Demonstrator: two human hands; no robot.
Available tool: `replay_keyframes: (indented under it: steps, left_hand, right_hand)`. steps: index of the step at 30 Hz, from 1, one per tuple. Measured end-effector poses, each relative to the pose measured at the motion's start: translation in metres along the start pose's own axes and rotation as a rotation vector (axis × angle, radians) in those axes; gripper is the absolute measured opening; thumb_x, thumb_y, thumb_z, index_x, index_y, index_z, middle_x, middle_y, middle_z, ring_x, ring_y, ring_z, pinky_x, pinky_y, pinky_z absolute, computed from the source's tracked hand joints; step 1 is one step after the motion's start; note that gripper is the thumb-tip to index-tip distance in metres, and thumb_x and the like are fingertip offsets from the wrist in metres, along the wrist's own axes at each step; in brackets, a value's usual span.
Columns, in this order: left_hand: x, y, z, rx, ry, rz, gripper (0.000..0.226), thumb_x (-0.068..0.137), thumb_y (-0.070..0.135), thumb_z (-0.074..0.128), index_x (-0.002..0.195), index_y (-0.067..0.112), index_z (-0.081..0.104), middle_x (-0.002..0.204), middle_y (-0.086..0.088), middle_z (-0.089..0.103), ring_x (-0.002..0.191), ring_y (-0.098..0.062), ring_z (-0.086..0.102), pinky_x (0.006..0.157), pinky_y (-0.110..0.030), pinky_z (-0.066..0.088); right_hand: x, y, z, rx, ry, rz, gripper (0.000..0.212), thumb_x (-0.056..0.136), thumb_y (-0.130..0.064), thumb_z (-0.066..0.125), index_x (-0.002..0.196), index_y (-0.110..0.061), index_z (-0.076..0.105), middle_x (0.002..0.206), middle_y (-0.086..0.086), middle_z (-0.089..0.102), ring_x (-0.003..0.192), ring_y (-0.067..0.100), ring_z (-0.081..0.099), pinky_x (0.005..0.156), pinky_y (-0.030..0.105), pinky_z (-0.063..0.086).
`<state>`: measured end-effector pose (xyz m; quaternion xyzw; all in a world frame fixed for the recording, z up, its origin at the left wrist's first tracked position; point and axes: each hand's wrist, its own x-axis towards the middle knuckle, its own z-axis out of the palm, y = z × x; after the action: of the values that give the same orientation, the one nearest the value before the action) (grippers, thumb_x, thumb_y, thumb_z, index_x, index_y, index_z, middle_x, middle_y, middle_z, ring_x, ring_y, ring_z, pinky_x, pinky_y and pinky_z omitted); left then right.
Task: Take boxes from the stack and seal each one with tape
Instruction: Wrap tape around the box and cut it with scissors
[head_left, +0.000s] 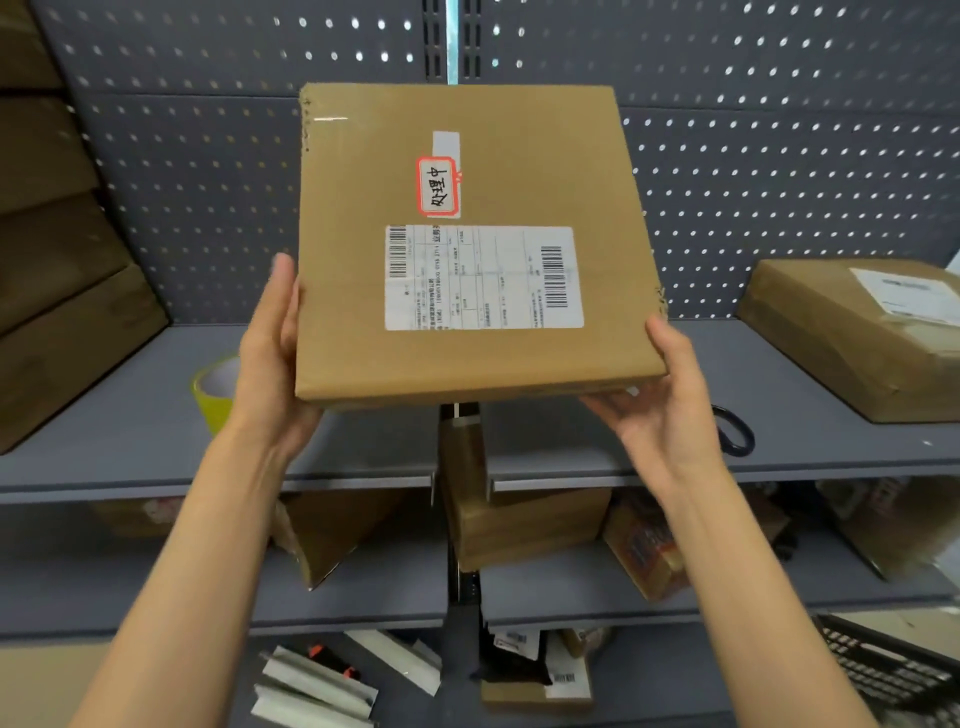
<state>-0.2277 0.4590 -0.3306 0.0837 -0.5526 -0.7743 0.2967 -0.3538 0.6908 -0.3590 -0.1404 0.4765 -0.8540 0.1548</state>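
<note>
flat brown cardboard box with white label (467, 249) held mid-air at 12 o'clock above grey shelf (130, 436), left hand (272, 358) and right hand (670, 410) flat-fingered on its sides; lower level, yellow tape roll (215, 392) waits at 9 o'clock.

- A box (467, 244) is up in front of the pegboard wall (208, 171), above the top shelf (130, 436), left hand (270, 358) on its left edge, right hand (665, 410) under its near right corner.
- Tape roll (215, 392) sits on the shelf, just left of the left hand.
- Stack of boxes (62, 291) far left; another parcel (857, 332) far right on that shelf.
- More boxes (530, 525) on the lower shelf (363, 597) beneath.
</note>
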Motion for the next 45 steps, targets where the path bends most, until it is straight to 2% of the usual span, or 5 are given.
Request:
replay_keyframes:
  steps: [5, 11, 23, 29, 45]
  left_hand:
    - [-0.013, -0.019, 0.019, -0.114, 0.141, 0.093, 0.114, 0.043, 0.086, 0.066, 0.141, 0.034, 0.039, 0.137, 0.000, 0.054, 0.125, -0.021, 0.053, 0.101, -0.052, 0.043]
    - [-0.019, -0.050, 0.065, -0.100, 0.003, 0.000, 0.137, 0.038, 0.055, 0.090, 0.145, 0.045, 0.005, 0.139, -0.002, 0.048, 0.121, -0.019, 0.057, 0.094, -0.047, 0.052]
    - [-0.037, -0.085, 0.086, -0.143, 0.336, -0.117, 0.129, 0.065, 0.020, 0.083, 0.144, 0.047, -0.015, 0.135, 0.000, 0.049, 0.120, -0.019, 0.055, 0.085, -0.035, 0.056]
    - [-0.037, -0.097, 0.081, -0.116, 0.417, -0.202, 0.135, 0.057, 0.042, 0.088, 0.144, 0.047, -0.015, 0.136, 0.001, 0.049, 0.119, -0.021, 0.057, 0.108, -0.043, 0.040]
    - [-0.040, -0.088, 0.091, -0.094, 0.469, -0.249, 0.119, 0.076, 0.032, 0.078, 0.146, 0.041, -0.018, 0.143, 0.002, 0.041, 0.120, -0.023, 0.054, 0.100, -0.041, 0.047]
  right_hand:
    - [-0.007, 0.007, 0.016, 0.186, 0.012, -0.059, 0.055, 0.087, -0.043, 0.054, 0.140, -0.027, 0.044, 0.132, 0.001, 0.058, 0.121, 0.022, 0.056, 0.097, 0.043, 0.050]
    - [-0.013, 0.033, 0.040, 0.045, -0.111, -0.106, 0.094, 0.076, -0.039, 0.068, 0.151, -0.034, 0.012, 0.145, -0.004, 0.045, 0.126, 0.016, 0.052, 0.108, 0.043, 0.039]
    - [-0.007, 0.046, 0.021, -0.243, -0.108, -0.078, 0.072, 0.075, -0.049, 0.061, 0.140, -0.023, 0.045, 0.133, -0.004, 0.059, 0.126, 0.014, 0.051, 0.113, 0.046, 0.032]
    - [-0.003, 0.051, 0.014, -0.209, -0.052, 0.041, 0.049, 0.088, -0.038, 0.058, 0.133, -0.020, 0.053, 0.125, -0.002, 0.064, 0.118, 0.013, 0.057, 0.111, 0.041, 0.036]
    - [0.006, 0.039, 0.003, -0.303, -0.017, 0.162, 0.046, 0.095, -0.051, 0.044, 0.135, -0.028, 0.051, 0.126, -0.005, 0.062, 0.115, 0.008, 0.058, 0.099, 0.030, 0.046]
